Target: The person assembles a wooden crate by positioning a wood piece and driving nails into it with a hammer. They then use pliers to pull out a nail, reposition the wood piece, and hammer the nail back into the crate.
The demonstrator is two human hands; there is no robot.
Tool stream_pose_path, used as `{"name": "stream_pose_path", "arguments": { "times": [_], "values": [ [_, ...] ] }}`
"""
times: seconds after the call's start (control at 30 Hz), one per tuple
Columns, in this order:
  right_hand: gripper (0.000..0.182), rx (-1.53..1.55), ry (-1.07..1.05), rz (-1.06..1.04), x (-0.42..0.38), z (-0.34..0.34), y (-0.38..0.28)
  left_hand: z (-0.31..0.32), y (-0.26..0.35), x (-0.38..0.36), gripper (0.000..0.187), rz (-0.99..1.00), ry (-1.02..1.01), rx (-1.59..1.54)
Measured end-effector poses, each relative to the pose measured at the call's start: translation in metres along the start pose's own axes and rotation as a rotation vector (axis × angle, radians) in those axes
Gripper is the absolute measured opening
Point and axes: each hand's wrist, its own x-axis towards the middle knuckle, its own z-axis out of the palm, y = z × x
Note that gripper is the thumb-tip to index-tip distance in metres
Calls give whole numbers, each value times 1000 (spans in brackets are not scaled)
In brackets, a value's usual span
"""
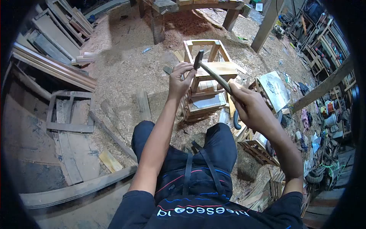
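My right hand is wrapped round the handle of a hammer, whose dark head points up and to the left. Close to the hammer head, my left hand is closed in a pinch; whatever lies between its fingertips is too small or hidden to name. Just beyond and below both hands stands a small wooden furniture frame with a flat light-wood panel on it. More wooden pieces are stacked beneath, in front of my knees. A dark curved handle shows below my right hand.
Sawdust and wood scraps cover the floor. Boards lean at the upper left, near a wooden frame. A workbench stands ahead. At the right are a pale-topped stool, posts and cluttered tools.
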Motion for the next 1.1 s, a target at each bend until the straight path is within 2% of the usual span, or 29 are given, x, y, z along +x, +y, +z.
{"name": "stream_pose_path", "arguments": {
  "times": [0.13,0.23,0.37,0.43,0.47,0.6,0.8,0.9,1.1],
  "values": [
    [38,25,84,14,1,-3,-8,-2,-5,1,8,38,-17,54],
    [38,18,-33,73,-1,-5,-7,-1,-8,0,10,22,-28,61],
    [38,99,105,68,-3,-9,-9,-1,1,-2,11,15,-38,63],
    [36,108,153,104,-3,-8,-8,-4,4,-3,18,51,-62,72],
    [35,177,88,212,-4,-6,-7,-5,7,-8,19,79,-80,92],
    [37,197,124,126,-16,17,9,-4,-1,-9,30,70,-108,71],
    [40,261,125,122,-14,20,10,0,-12,-11,28,4,-95,-135],
    [41,235,110,133,-9,15,9,4,-16,-12,26,70,-49,-120],
    [39,169,107,54,-3,3,5,5,-18,-15,28,37,-26,-112]
  ]
}}
